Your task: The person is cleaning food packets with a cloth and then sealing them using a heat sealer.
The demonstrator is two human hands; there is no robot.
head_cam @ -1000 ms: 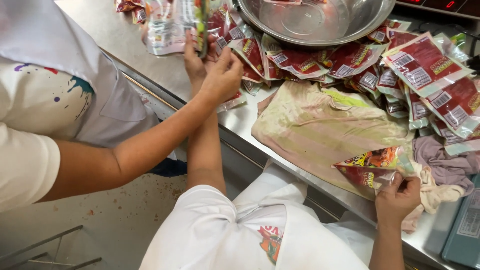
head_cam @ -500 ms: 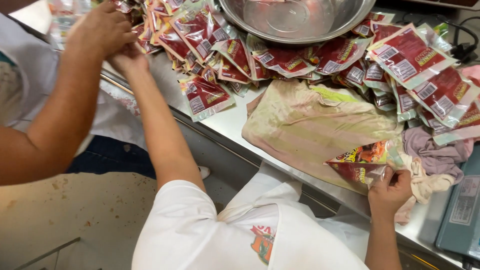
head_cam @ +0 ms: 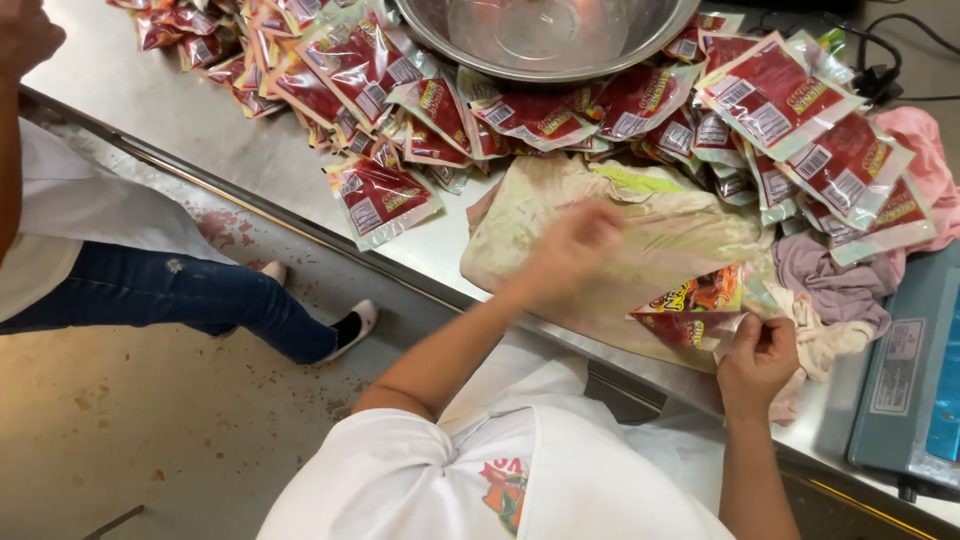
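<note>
Steel surface (head_cam: 215,140) carries many filled red sachets (head_cam: 380,195) around the bowl (head_cam: 545,35) at twelve o'clock, while right hand (head_cam: 757,360) pinches one sachet (head_cam: 700,310) on the cloth (head_cam: 660,240), left hand (head_cam: 570,250) blurred, grip unclear.

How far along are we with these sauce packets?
Done: many red packets lie heaped around the steel bowl. In hand: the right hand pinches one packet on the stained cloth; the blurred left hand hovers beside. What remains cannot be told.

Bowl (head_cam: 545,35) behind sachet heap (head_cam: 560,110) on surface (head_cam: 200,130), cloth (head_cam: 640,250) in front, heat sealer (head_cam: 910,385) at right
</note>
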